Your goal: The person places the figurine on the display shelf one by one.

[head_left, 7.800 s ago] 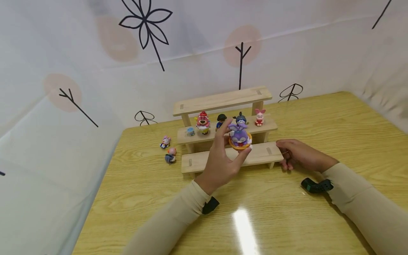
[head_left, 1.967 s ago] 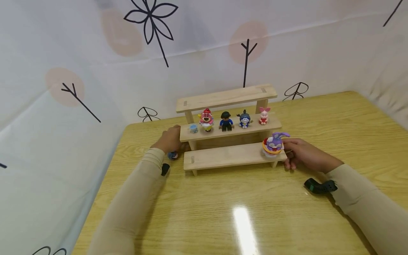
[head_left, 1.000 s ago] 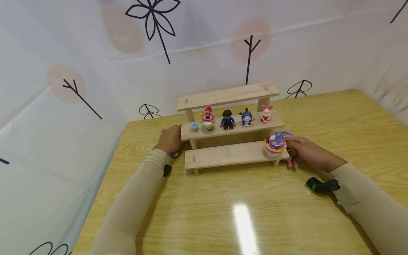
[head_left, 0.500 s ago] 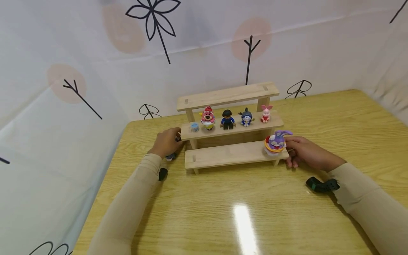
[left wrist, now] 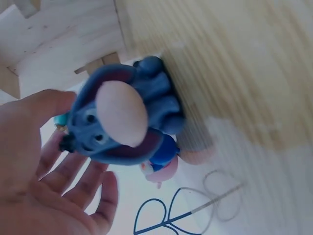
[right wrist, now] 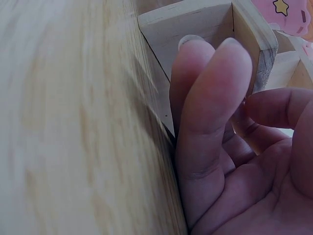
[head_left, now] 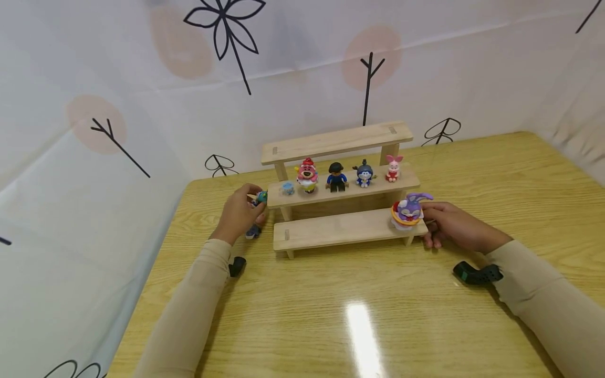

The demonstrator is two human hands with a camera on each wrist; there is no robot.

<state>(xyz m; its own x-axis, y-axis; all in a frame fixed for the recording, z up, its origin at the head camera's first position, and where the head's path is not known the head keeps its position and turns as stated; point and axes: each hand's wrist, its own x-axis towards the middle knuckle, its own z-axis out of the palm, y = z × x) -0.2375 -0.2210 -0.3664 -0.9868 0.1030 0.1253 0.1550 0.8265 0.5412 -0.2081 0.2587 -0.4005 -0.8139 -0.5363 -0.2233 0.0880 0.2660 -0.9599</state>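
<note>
Clamped in the left hand (head_left: 238, 214), thumb against fingers, a small teal-green figurine (head_left: 262, 197) was just left of the three-tiered pale wooden stand (head_left: 331, 230), forearm extended forward. Beside a purple long-eared rabbit figurine (head_left: 409, 211), the right hand (head_left: 456, 226), fingers curled, gripped the stand's lower right end.

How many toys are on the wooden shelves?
6. Middle shelf, left to right: small blue toy, bear, blue-shirted figure, blue-headed toy, piglet. Bottom shelf: rabbit, right end.
</note>
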